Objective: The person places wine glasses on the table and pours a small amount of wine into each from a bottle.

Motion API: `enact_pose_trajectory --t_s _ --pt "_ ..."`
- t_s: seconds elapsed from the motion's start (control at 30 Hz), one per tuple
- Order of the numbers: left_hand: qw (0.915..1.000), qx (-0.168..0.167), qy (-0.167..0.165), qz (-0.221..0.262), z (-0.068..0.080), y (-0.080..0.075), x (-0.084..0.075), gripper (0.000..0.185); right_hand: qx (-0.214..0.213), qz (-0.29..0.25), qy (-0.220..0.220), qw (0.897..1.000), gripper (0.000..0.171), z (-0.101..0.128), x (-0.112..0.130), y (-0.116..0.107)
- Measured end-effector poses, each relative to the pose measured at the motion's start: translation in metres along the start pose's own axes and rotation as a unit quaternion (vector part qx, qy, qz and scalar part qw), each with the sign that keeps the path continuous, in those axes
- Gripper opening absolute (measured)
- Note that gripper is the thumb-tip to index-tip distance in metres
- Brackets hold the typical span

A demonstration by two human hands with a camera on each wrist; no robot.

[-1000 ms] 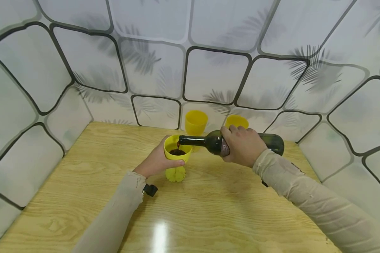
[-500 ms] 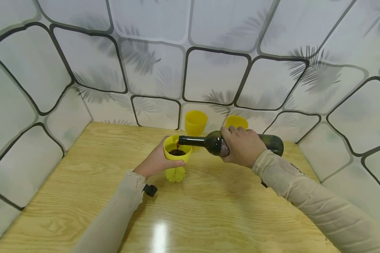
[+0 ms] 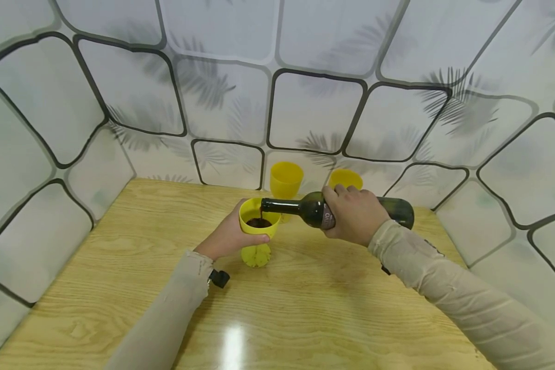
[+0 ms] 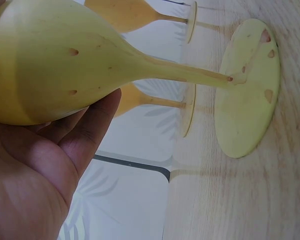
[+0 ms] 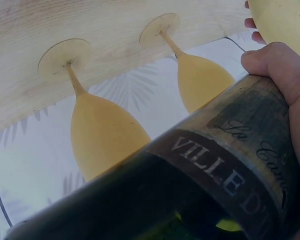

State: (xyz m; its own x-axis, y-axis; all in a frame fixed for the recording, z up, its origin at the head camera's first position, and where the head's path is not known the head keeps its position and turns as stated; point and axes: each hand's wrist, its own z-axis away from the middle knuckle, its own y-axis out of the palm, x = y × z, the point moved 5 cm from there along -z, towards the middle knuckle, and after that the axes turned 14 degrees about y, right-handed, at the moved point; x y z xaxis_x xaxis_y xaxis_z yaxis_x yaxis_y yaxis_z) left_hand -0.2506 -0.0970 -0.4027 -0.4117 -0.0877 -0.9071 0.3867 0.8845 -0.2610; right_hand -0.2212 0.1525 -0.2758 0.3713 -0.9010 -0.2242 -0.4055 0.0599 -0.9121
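My left hand (image 3: 233, 234) grips the bowl of a yellow wine goblet (image 3: 273, 231), thumb across its front. In the left wrist view the goblet's foot (image 4: 247, 90) shows reddish drops, and more drops dot the bowl. My right hand (image 3: 356, 213) holds a dark green wine bottle (image 3: 312, 208) round its body, tipped nearly level. The bottle's mouth lies over the goblet's rim, and a thin dark red stream runs from it into dark liquid inside. In the right wrist view the bottle's label (image 5: 220, 175) shows below the fingers.
Two more yellow goblets stand at the back by the wall: one (image 3: 285, 179) behind the bottle's neck, the other (image 3: 346, 178) partly hidden by my right hand. The wooden table (image 3: 277, 308) meets patterned walls (image 3: 226, 103) at the back and sides.
Both hands, the goblet and the bottle keep almost the same place. The stream keeps running and looks darker and thinner now.
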Motion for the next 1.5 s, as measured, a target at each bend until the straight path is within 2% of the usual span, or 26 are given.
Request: enact_pose_trajectory --t_s 1.2,1.5 --pt "1.0000 0.004 0.003 -0.004 0.0000 0.0003 -0.0007 0.086 -0.010 0.009 -0.006 1.000 0.061 -0.0007 0.0042 -0.0026" --pt "1.0000 0.003 0.002 -0.008 0.0001 0.0006 -0.0019 0.085 0.001 0.008 -0.002 1.000 0.061 -0.0014 0.0037 -0.0026"
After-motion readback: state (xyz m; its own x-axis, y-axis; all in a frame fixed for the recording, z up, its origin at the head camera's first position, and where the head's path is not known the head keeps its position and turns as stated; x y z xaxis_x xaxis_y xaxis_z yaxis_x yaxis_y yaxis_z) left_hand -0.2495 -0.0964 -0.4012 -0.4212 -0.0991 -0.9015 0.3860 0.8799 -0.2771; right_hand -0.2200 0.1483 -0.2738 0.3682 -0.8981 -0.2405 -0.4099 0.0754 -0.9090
